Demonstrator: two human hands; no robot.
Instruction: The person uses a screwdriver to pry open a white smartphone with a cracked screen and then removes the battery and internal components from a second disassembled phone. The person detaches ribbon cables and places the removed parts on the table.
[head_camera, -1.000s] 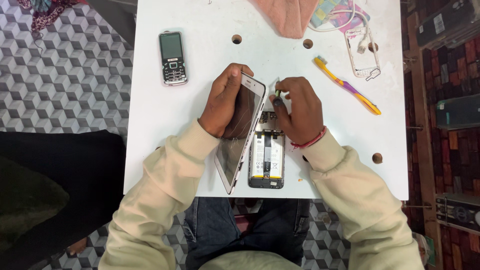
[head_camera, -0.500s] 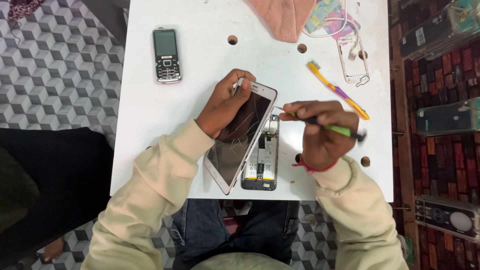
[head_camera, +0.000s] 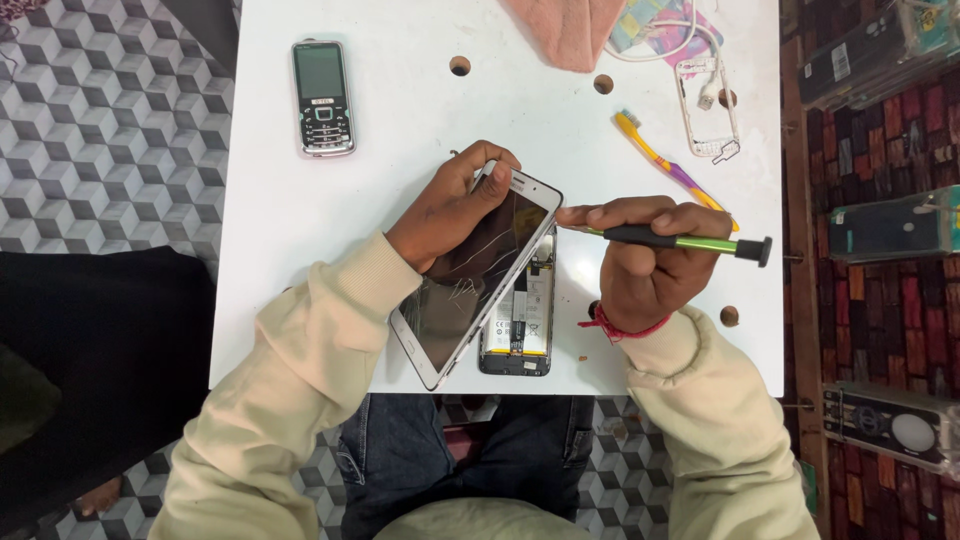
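Note:
My left hand (head_camera: 452, 208) grips the top of a cracked smartphone screen panel (head_camera: 470, 285), lifted and tilted away from the phone body. The opened phone body (head_camera: 522, 325) lies flat on the white table (head_camera: 400, 120), its battery and boards showing. My right hand (head_camera: 640, 262) holds a green and black screwdriver (head_camera: 680, 241), nearly level, its tip pointing left at the top edge of the phone near the screen's corner. Both arms wear cream sleeves; a red thread circles the right wrist.
A dark keypad phone (head_camera: 323, 97) lies at the table's far left. A yellow and purple toothbrush (head_camera: 665, 165), a white phone frame (head_camera: 707, 120) with a white cable, and a pink cloth (head_camera: 570, 30) sit at the far right. Shelves of boxes (head_camera: 880, 230) stand to the right.
My right hand picked up the screwdriver and brought its tip to the phone's top edge. The left hand has kept the screen panel lifted throughout.

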